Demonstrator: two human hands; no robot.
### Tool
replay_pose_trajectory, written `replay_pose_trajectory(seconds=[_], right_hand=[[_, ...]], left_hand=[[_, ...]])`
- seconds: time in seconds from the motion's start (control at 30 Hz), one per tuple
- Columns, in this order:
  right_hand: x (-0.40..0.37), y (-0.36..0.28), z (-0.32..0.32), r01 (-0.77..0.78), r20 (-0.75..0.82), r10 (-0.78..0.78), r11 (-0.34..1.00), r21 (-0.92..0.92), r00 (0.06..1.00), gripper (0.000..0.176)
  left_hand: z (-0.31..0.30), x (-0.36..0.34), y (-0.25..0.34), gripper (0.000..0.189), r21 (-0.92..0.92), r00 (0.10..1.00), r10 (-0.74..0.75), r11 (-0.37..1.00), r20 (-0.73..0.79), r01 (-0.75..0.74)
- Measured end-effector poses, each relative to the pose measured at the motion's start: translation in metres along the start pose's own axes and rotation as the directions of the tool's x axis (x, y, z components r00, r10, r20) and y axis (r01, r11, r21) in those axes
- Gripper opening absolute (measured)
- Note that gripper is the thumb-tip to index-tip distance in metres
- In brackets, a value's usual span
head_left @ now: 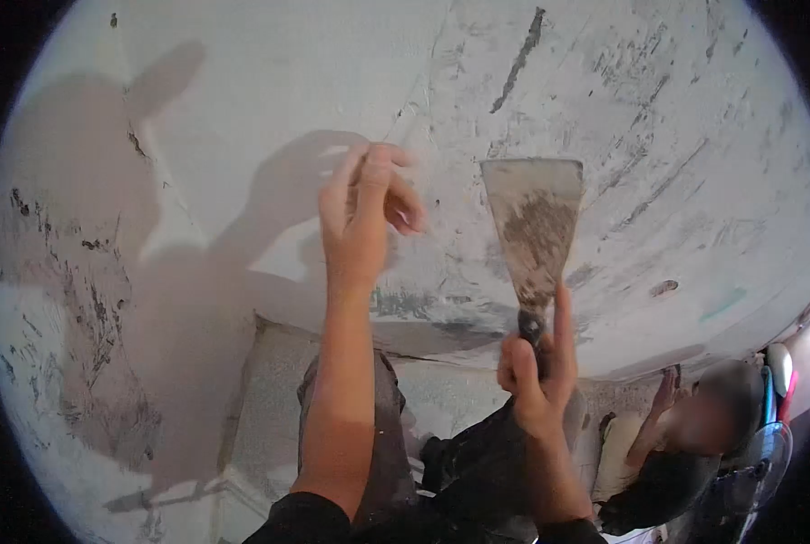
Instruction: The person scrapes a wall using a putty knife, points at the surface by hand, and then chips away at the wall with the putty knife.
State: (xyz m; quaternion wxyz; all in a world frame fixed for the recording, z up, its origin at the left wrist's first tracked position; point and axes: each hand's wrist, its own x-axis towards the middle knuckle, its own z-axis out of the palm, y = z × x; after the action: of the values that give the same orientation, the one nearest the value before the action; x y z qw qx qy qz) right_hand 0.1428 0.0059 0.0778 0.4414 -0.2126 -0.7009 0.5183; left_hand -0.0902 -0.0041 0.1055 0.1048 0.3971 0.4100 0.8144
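Note:
My right hand is wrapped round the black handle of a putty knife, index finger stretched along it. The wide metal blade points up, with brown-grey residue on its face. My left hand is raised in front of the pale wall, left of the blade and apart from it. Its fingers are bent and somewhat blurred; whether anything is between them cannot be made out. Dark scrapes and patches mark the wall behind the blade.
At the lower right a person sits or crouches with a hand raised. Blue and pink items stand beside them. Shadows fall on the wall at left. The wall's lower edge runs behind my forearms.

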Motion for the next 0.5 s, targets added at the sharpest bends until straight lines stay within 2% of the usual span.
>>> replay_pose_trajectory(seconds=[0.03, 0.1, 0.13, 0.17, 0.27, 0.3, 0.33, 0.37, 0.4, 0.47, 0.5], right_hand=[[-0.010, 0.003, -0.012, -0.004, -0.004, 0.004, 1.000, 0.010, 1.000, 0.066], [-0.026, 0.009, -0.034, -0.060, -0.043, 0.056, 0.993, -0.102, 0.998, 0.068], [-0.032, 0.017, -0.043, -0.054, -0.045, 0.049, 0.994, -0.094, 0.998, 0.068], [-0.040, 0.030, -0.052, -0.080, -0.045, 0.076, 0.992, -0.102, 0.996, 0.068], [-0.054, 0.045, -0.068, -0.168, -0.076, 0.158, 0.973, -0.161, 0.985, 0.066], [-0.060, 0.061, -0.070, -0.160, -0.096, 0.153, 0.985, -0.071, 0.984, 0.064], [-0.067, 0.073, -0.071, -0.186, -0.131, 0.177, 0.981, -0.056, 0.975, 0.061], [-0.075, 0.094, -0.075, -0.108, -0.137, 0.076, 0.964, -0.243, 0.988, 0.057], [-0.079, 0.098, -0.075, -0.187, -0.145, 0.153, 0.948, -0.259, 0.978, 0.055], [-0.071, 0.091, -0.075, -0.104, -0.163, 0.067, 0.968, -0.227, 0.984, 0.054], [-0.072, 0.095, -0.078, -0.122, -0.148, 0.090, 0.968, -0.219, 0.985, 0.054]], left_hand=[[-0.002, -0.001, 0.001, 0.035, 0.009, 1.000, -0.003, 1.000, 0.006, 0.003], [-0.005, 0.000, 0.010, 0.034, 0.195, 0.976, 0.217, 0.958, -0.012, -0.210], [-0.003, 0.000, 0.014, 0.034, 0.198, 0.975, 0.224, 0.956, -0.005, -0.218], [0.002, -0.001, 0.016, 0.035, 0.279, 0.980, 0.197, 0.941, 0.016, -0.194], [0.011, -0.004, 0.010, 0.045, 0.444, 0.991, 0.060, 0.889, 0.119, -0.107], [0.014, -0.004, 0.004, 0.046, 0.501, 0.990, 0.091, 0.855, 0.106, -0.133], [0.017, -0.006, -0.002, 0.048, 0.552, 0.988, 0.121, 0.819, 0.097, -0.155], [0.014, -0.007, -0.002, 0.051, 0.608, 0.985, 0.133, 0.775, 0.106, -0.170], [0.017, -0.009, -0.003, 0.053, 0.662, 0.982, 0.155, 0.725, 0.112, -0.190], [0.032, -0.015, -0.008, 0.054, 0.628, 0.981, 0.158, 0.754, 0.113, -0.194], [0.030, -0.014, -0.004, 0.055, 0.625, 0.981, 0.179, 0.759, 0.070, -0.183]])
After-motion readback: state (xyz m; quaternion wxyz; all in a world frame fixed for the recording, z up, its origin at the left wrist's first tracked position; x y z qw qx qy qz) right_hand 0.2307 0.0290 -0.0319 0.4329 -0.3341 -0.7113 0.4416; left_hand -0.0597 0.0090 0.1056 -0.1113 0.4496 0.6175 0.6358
